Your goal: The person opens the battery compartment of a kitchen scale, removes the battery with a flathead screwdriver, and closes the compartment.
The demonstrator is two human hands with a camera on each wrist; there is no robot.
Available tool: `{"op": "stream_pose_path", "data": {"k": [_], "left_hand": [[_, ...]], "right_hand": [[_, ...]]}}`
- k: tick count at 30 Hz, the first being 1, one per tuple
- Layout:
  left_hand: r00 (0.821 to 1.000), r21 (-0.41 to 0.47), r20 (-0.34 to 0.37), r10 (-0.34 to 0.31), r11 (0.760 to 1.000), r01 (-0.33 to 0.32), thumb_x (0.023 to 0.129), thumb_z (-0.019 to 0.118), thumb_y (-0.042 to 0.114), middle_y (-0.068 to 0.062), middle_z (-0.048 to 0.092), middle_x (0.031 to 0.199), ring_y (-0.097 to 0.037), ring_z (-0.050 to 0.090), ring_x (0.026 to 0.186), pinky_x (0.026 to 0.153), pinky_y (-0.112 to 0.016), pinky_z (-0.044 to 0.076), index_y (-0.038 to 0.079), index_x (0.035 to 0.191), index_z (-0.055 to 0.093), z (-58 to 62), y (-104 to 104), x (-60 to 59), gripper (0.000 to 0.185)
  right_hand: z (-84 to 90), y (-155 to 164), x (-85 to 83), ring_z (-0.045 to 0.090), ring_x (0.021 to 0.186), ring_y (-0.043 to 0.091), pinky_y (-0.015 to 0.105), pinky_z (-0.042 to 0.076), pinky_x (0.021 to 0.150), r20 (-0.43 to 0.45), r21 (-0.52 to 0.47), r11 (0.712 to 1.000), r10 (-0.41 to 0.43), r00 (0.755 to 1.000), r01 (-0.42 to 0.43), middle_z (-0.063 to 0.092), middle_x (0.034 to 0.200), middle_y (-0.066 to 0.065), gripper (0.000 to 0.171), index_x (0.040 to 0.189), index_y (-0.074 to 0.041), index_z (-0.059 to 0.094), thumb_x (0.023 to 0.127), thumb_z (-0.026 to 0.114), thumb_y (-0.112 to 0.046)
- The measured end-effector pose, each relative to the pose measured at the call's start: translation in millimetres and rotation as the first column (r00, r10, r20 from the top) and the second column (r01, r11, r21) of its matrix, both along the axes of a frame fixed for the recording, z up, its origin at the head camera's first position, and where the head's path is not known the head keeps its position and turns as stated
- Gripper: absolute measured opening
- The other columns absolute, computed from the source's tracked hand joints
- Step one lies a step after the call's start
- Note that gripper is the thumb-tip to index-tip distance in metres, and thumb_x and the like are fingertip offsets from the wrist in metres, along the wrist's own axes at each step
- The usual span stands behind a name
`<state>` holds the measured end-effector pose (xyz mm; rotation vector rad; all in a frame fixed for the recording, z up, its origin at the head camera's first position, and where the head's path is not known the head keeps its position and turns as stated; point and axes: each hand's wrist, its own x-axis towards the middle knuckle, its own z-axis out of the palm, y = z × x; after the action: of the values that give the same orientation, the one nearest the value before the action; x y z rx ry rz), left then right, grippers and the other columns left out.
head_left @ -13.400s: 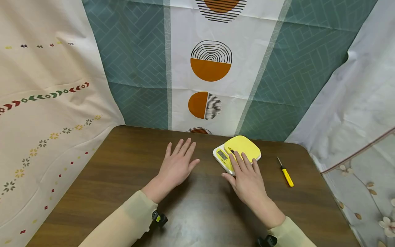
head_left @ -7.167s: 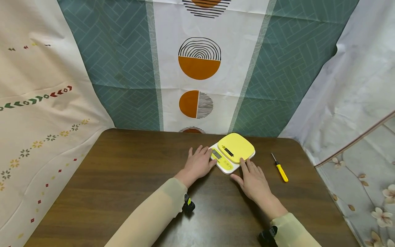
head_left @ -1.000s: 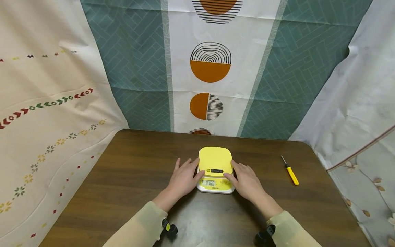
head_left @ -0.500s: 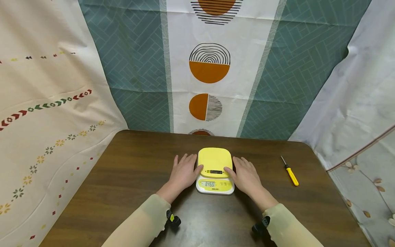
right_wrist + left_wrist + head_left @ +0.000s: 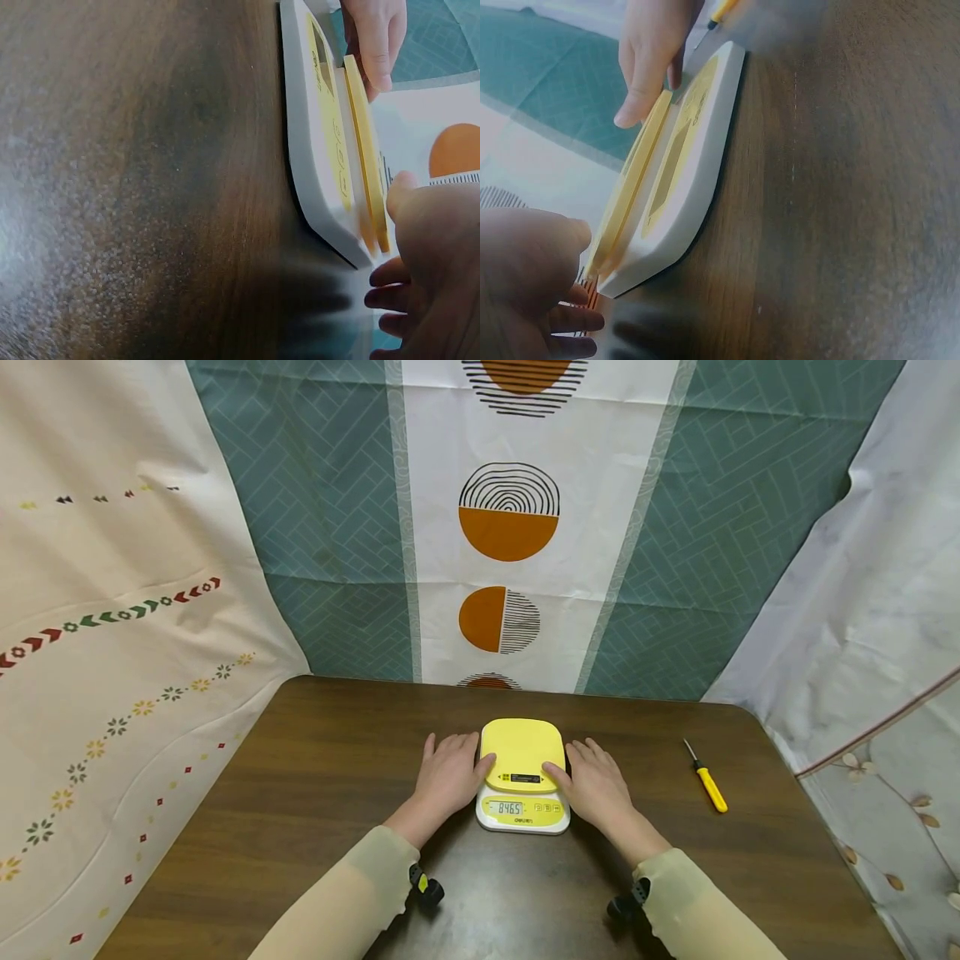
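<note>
Dark wood-grain table [image 5: 300, 793], rounded corners, backed by patterned cloth hangings [image 5: 510, 527] at 12 o'clock and on both sides. Kitchen scale [image 5: 522, 774] sits flat on the table just past centre, toward 12 o'clock from the person, display end facing 6 o'clock. Scale: white base with rounded corners, yellow square weighing platform with rounded corners raised a little above the base, yellow front panel carrying a lit display that appears to read 8465, small buttons to the right of the display, a small dark label strip on the near edge of the platform. Wrist views show the platform as a thin yellow slab standing clear of the white base [image 5: 697, 142]. Left hand [image 5: 448, 774] lies at 9 o'clock of the scale, fingers straight and loosely spread on the table, thumb tip touching the platform's left edge. Right hand [image 5: 592, 781] lies at 3 o'clock of the scale, fingers likewise straight, thumb tip on the platform's right edge. Both sleeves pale beige. Small screwdriver [image 5: 705, 780], yellow handle, dark shaft pointing to 11 o'clock, lies well apart at 3 o'clock of the right hand.
</note>
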<state>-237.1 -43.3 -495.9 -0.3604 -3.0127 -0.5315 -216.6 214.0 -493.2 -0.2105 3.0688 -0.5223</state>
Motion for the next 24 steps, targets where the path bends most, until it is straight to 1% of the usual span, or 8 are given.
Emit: {"op": "stream_pose_path", "data": {"k": [6, 13, 20, 24], "left_hand": [[1.0, -0.032, 0.004, 0.007, 0.999, -0.007, 0.114, 0.059, 0.049, -0.014, 0.063, 0.154, -0.035, 0.052, 0.149, 0.13, -0.067, 0.021, 0.006, 0.158, 0.06, 0.5, 2.4, 1.4, 0.062], [1.0, -0.058, 0.003, 0.017, 0.998, -0.017, 0.114, 0.059, 0.047, -0.015, 0.063, 0.152, -0.036, 0.052, 0.148, 0.13, -0.067, 0.022, 0.008, 0.151, 0.067, -0.7, 3.4, 0.3, 0.055], [1.0, -0.069, 0.002, 0.005, 0.998, -0.005, 0.115, 0.057, 0.046, -0.016, 0.063, 0.151, -0.037, 0.052, 0.147, 0.13, -0.067, 0.022, 0.009, 0.147, 0.071, -2.1, 4.5, -0.7, 0.05], [1.0, -0.067, -0.01, -0.012, 0.998, 0.011, 0.115, 0.058, 0.043, -0.017, 0.063, 0.151, -0.038, 0.05, 0.148, 0.13, -0.067, 0.023, 0.007, 0.143, 0.073, -2.6, 5.8, -1.5, 0.048]], "right_hand": [[-0.7, -1.7, -0.6, 0.029, 0.161, 0.05, 0.066, 0.025, 0.129, 0.005, 0.011, 1.0, 0.0, 1.0, 0.0, 0.048, 0.163, 0.032, 0.073, 0.157, 0.009, 0.054, 0.113, 0.059, -0.05], [-2.8, -3.0, -1.3, 0.028, 0.162, 0.051, 0.066, 0.024, 0.13, 0.02, -0.01, 1.0, 0.013, 1.0, -0.013, 0.05, 0.163, 0.032, 0.066, 0.155, 0.002, 0.06, 0.114, 0.059, -0.049], [-1.4, -2.8, -2.5, 0.025, 0.163, 0.05, 0.06, 0.02, 0.133, 0.035, -0.036, 0.999, 0.022, 0.999, -0.021, 0.05, 0.162, 0.032, 0.065, 0.154, 0.004, 0.061, 0.113, 0.06, -0.047], [-1.0, -2.6, -2.5, 0.021, 0.165, 0.049, 0.061, 0.02, 0.133, 0.052, -0.065, 0.998, 0.025, 0.998, -0.022, 0.049, 0.164, 0.031, 0.065, 0.154, 0.005, 0.06, 0.113, 0.061, -0.046]]}}
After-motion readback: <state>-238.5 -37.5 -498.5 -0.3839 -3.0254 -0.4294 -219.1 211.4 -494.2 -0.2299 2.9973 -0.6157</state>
